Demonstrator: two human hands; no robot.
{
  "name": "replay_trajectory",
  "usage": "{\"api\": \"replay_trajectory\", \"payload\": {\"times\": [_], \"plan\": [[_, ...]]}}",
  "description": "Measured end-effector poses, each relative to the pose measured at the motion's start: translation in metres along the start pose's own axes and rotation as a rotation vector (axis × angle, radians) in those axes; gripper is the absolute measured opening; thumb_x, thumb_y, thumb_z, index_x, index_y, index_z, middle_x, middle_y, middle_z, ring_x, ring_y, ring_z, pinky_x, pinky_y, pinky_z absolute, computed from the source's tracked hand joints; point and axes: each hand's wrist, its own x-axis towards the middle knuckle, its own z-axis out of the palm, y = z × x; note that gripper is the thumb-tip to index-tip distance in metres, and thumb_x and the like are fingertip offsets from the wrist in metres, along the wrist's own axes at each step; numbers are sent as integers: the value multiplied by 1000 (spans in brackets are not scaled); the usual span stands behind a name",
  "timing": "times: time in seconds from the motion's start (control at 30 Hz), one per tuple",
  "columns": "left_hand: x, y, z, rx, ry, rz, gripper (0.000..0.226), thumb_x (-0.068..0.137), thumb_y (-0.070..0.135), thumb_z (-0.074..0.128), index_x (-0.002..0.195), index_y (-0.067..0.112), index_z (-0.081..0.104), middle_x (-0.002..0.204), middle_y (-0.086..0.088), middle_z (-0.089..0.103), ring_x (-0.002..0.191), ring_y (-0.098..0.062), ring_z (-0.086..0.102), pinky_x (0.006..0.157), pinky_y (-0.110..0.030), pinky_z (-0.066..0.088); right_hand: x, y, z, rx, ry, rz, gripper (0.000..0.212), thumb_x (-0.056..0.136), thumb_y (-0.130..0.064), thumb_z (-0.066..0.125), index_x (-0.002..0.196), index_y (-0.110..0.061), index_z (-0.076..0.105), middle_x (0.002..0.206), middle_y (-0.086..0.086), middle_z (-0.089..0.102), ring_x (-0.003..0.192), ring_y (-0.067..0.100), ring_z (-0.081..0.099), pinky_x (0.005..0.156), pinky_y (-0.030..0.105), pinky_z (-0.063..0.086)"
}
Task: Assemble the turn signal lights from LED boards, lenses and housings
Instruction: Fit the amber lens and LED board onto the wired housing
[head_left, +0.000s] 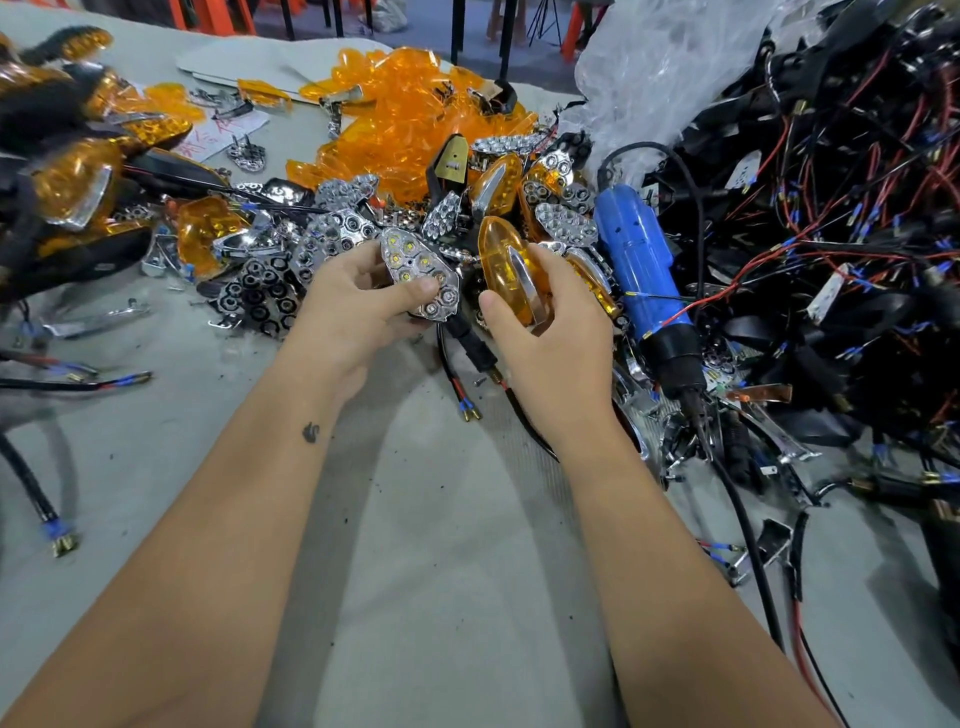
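Your left hand (358, 301) pinches the chrome LED reflector assembly (422, 270) and your right hand (545, 332) grips the amber lens (511, 270), both just left of the blue electric screwdriver (644, 275). Both look light, stiff and slick, the lens likely brittle, so hold them by the edges; the housing beneath the reflector is mostly hidden by your fingers
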Motion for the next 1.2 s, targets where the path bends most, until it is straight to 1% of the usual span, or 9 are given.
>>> {"api": "replay_trajectory", "payload": {"times": [0.07,0.17,0.3,0.47,0.53,0.83,0.9,1.03,1.2], "plan": [[0,1,1,-99,-25,-41,28,85,-3,68,108,12,61,95,-2,72,79,-13,73,65,-26,58,0,1,0,74,18,22,56,86,-41,67,137,-22,53,114,-17,60,99,-11,55,83,1,40],[1,2,2,-169,-60,-64,30,89,-2,64,115,11,57,98,-5,74,83,-16,73,67,-29,59,1,0,0,192,52,49,44,86,-38,68,127,-29,55,101,-22,65,93,-5,63,76,5,45],[1,2,5,-251,-95,-126,8,95,5,55,96,12,53,102,-12,72,82,-24,73,66,-37,60,2,-5,2,274,66,63,22,83,-45,65,103,-45,56,91,-23,66,82,-1,63,75,14,49],[-2,2,10,-309,-111,-159,5,97,6,47,102,6,49,97,-14,71,79,-27,73,64,-36,60,1,-7,2,276,28,44,20,83,-47,64,102,-46,56,86,-28,64,78,-5,59,74,11,47],[-3,3,12,-286,-103,-140,5,97,5,49,94,9,50,87,-11,72,76,-27,72,63,-38,60,1,-7,2,265,18,31,18,85,-44,64,102,-45,57,87,-26,64,79,-3,59,75,12,47],[-3,0,16,-252,-134,-108,19,97,7,52,82,17,46,83,-6,69,65,-20,68,53,-33,56,-3,-9,6,13,-67,-103,45,89,-28,70,129,-12,60,108,-8,49,93,-7,50,82,7,40],[-3,0,16,-240,-147,-103,16,98,5,48,88,17,52,83,-5,71,67,-20,68,55,-31,56,-4,-10,8,-34,-100,-128,50,89,-28,69,134,-12,57,113,-10,49,100,-5,49,89,11,41],[-3,-1,17,-241,-189,-103,26,100,10,40,105,21,63,88,-4,73,74,-19,70,60,-33,58,-5,-13,7,-54,-103,-139,51,88,-27,69,136,-15,57,119,-6,56,112,11,54,99,37,47],[-1,-1,12,-313,-258,-144,41,99,22,30,121,20,65,99,-10,68,82,-22,66,67,-36,58,-6,-13,4,-74,-113,-115,49,89,-25,70,135,-17,58,119,-3,55,111,15,54,96,42,48]]}}
